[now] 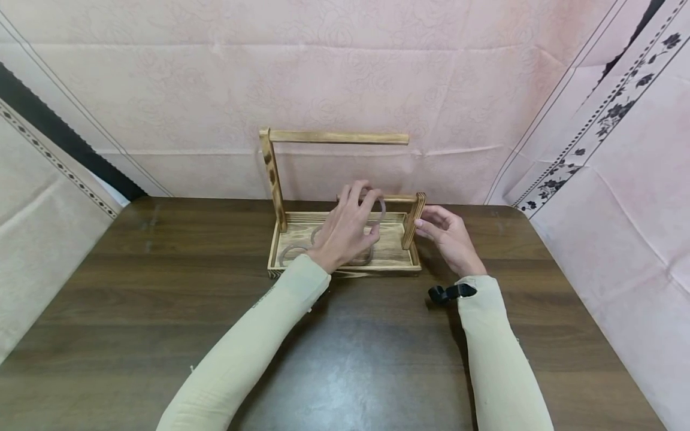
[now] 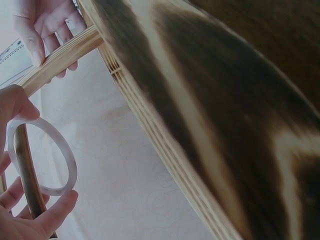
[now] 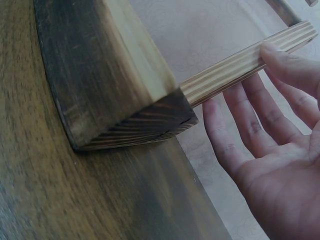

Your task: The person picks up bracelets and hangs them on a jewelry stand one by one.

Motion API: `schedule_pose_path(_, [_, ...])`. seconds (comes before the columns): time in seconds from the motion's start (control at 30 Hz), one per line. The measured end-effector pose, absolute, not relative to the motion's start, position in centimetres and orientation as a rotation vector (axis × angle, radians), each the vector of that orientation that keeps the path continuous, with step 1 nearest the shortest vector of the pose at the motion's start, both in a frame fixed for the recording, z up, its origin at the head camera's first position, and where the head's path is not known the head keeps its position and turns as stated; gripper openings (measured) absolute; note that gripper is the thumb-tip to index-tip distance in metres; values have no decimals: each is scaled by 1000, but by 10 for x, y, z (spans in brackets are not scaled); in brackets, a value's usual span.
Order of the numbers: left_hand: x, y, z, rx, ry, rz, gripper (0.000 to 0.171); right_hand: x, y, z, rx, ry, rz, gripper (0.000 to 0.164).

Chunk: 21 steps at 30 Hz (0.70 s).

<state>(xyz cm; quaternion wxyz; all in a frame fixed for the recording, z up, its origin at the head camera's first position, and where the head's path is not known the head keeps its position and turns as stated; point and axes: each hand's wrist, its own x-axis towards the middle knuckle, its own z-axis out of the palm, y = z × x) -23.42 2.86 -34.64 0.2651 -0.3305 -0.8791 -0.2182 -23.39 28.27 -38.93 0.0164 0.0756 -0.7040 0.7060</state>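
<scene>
A wooden stand has a tray base (image 1: 345,273), a tall left upright (image 1: 273,176) with a long bar (image 1: 339,137), and a short right upright (image 1: 414,221) with a lower bar (image 1: 399,199). My left hand (image 1: 347,230) is over the tray, pinching a pale translucent bangle (image 2: 70,157) between thumb and fingers. The lower bar (image 2: 29,172) shows through the bangle's opening; whether it is threaded I cannot tell. My right hand (image 3: 270,135) holds the short upright between thumb and fingers. More bangles (image 1: 291,248) lie in the tray, partly hidden by my left hand.
The stand sits near the far edge of a dark brown wooden table (image 1: 345,347). A pale pink patterned cloth (image 1: 323,78) hangs behind it, with more cloth at both sides. A black strap (image 1: 453,292) is round the right wrist.
</scene>
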Motion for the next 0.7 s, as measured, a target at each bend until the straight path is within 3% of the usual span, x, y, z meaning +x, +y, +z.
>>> schedule_pose_path(0.7, [-236, 40, -345, -908, -2398, -595, 58, -234, 284, -391, 241, -2189, 2193, 28])
